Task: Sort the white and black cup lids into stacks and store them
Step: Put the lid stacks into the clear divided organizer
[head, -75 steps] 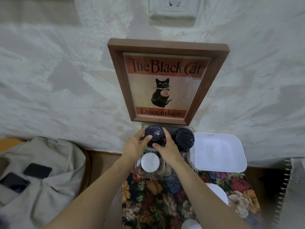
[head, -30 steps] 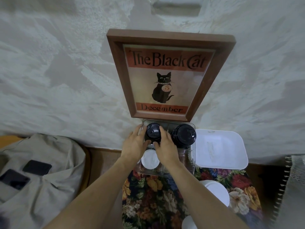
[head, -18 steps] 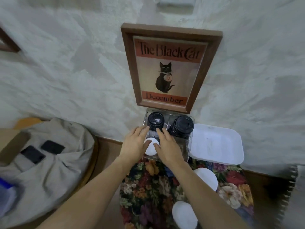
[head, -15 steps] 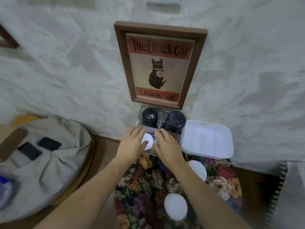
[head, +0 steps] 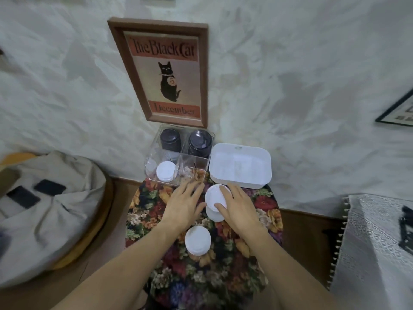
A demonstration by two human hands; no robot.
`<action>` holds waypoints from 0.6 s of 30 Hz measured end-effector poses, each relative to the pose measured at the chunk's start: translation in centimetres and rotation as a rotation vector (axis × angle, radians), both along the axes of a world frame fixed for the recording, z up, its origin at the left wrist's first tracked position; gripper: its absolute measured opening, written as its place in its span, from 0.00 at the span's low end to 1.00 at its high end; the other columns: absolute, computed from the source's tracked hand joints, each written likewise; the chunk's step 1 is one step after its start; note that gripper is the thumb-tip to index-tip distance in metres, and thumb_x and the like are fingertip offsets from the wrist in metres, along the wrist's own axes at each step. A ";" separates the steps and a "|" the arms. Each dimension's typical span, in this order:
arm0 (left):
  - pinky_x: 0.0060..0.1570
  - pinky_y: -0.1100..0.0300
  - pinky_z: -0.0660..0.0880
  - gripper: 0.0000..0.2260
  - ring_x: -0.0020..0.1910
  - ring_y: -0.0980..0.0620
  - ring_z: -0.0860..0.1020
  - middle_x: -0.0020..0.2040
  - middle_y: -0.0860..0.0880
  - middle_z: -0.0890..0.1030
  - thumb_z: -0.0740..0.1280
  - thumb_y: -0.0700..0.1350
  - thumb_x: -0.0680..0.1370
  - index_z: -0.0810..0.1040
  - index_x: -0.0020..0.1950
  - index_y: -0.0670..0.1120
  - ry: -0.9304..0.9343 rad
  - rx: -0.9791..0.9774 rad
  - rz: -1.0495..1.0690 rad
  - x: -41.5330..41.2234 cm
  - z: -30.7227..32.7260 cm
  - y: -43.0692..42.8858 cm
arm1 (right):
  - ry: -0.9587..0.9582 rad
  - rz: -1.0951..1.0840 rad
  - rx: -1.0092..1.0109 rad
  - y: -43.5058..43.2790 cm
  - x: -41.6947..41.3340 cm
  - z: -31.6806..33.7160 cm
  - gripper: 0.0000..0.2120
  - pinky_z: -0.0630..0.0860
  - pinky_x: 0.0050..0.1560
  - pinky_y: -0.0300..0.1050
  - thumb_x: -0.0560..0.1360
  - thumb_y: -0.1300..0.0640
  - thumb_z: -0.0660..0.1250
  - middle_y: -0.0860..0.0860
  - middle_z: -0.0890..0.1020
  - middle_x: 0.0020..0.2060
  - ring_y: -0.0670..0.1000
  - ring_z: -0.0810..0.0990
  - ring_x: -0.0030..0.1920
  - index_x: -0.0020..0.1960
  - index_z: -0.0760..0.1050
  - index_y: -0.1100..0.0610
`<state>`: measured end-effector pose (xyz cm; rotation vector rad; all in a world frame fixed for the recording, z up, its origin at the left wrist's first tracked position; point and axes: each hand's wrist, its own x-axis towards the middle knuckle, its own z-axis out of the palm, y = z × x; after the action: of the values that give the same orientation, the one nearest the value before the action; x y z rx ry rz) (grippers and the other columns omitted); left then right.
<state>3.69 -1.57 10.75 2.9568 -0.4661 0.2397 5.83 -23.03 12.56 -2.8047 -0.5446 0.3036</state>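
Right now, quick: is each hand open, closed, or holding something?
Left hand: open, fingers straight, holding nothing.
Right hand: grip closed on the white lid stack, thumb and fingers round its top.

This is a home, most likely a sitting room. A framed "The Black Cat" poster (head: 165, 72) stands against a rough whitewashed wall (head: 290, 63), and another frame (head: 400, 113) shows at the right edge. A flowered cloth (head: 152, 211) covers the small round counter (head: 257, 198). To its left is a big soft cushion (head: 55, 220) in a crumpled grey cover. The floor (head: 301, 231) is brown wood. On the right, a lacy fringed cloth (head: 375, 242) drapes over furniture that is mostly out of view.
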 end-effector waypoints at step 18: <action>0.67 0.49 0.75 0.32 0.64 0.52 0.77 0.68 0.52 0.78 0.67 0.70 0.76 0.74 0.74 0.53 0.946 -1.010 0.487 1.0 -2.0 -1.9 | 0.268 -0.390 0.532 -0.4 0.6 -2.4 0.13 0.74 0.57 0.49 0.82 0.51 0.66 0.48 0.77 0.62 0.50 0.77 0.58 0.65 0.71 0.51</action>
<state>4.69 -3.47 8.80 1.8116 0.4021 -0.6573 6.45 -23.46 10.19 -2.2393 -0.0023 0.3767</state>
